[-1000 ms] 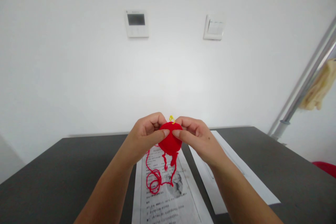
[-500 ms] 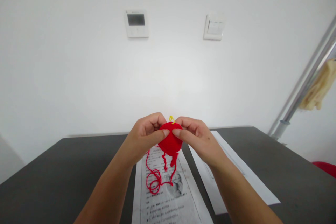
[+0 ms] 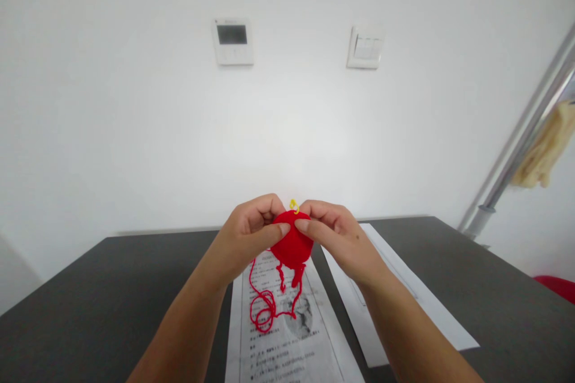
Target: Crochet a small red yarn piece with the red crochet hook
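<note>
Between my two hands is a round red yarn piece (image 3: 293, 245), held up above the table. My left hand (image 3: 254, 226) pinches its left upper side, thumb on the front and fingers behind. My right hand (image 3: 333, 228) grips the right upper side in the same way, and the two thumb tips nearly meet. A small yellow loop (image 3: 294, 206) sticks up from the top edge. Short red strands hang below the piece. A loose coil of red yarn (image 3: 264, 313) lies on a printed sheet (image 3: 278, 350). The fingertips behind the piece are hidden.
A second white sheet (image 3: 431, 320) lies to the right on the dark table (image 3: 112, 293). Behind stands a white wall with a control panel (image 3: 233, 42) and a light switch (image 3: 365, 48). At right are a metal pole (image 3: 503, 182) and a pale yellow cloth (image 3: 545, 149).
Almost nothing differs. The red piece and both thumbs sit very slightly lower, with the grip the same.
</note>
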`<state>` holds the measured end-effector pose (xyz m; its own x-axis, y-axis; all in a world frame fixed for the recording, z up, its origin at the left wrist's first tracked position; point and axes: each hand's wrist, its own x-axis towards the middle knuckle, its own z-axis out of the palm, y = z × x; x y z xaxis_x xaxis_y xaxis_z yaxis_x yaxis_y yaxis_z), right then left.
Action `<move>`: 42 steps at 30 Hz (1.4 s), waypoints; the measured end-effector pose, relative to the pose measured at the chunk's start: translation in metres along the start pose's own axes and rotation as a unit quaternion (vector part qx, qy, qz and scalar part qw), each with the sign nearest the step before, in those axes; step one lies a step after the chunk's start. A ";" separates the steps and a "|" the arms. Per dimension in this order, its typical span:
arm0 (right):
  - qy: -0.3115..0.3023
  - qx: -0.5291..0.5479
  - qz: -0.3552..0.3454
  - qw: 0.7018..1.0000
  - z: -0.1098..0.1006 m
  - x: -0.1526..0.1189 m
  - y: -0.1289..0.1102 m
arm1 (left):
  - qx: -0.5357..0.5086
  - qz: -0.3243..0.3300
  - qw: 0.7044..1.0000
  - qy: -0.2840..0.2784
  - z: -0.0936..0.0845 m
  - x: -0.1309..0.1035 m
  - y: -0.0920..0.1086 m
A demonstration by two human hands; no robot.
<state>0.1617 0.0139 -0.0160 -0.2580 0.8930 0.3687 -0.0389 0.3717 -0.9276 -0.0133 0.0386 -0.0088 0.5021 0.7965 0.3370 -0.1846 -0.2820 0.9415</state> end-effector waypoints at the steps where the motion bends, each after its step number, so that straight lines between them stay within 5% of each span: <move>1: 0.000 -0.003 -0.002 1.000 0.000 0.000 0.000 | 0.000 0.002 1.000 -0.002 0.000 0.000 0.000; 23: 0.008 -0.013 -0.013 1.000 0.002 0.002 0.000 | 0.050 -0.014 0.998 -0.032 0.000 0.003 -0.002; 30: 0.026 -0.082 -0.029 0.996 -0.003 0.011 0.018 | 0.256 0.024 0.963 0.081 0.004 0.013 -0.013; 33: 0.058 -0.215 -0.040 0.974 -0.007 0.014 0.023 | 0.425 0.078 0.889 0.153 0.005 0.018 -0.021; 36: 0.056 -0.407 -0.005 0.912 -0.008 0.017 0.024 | 0.504 0.110 0.838 0.178 0.003 0.021 -0.029; 39: 0.027 -0.502 0.045 0.863 -0.009 0.023 0.028 | 0.429 0.056 0.891 0.134 -0.002 0.025 -0.039; 42: 0.003 -0.510 0.075 0.857 -0.014 0.031 0.043 | 0.370 0.012 0.923 0.107 -0.006 0.032 -0.056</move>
<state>0.1652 0.0609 -0.0440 -0.1809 0.9504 0.2531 0.8595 0.2778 -0.4291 0.0074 0.0829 -0.0509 0.3130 0.8500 0.4238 0.4742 -0.5265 0.7056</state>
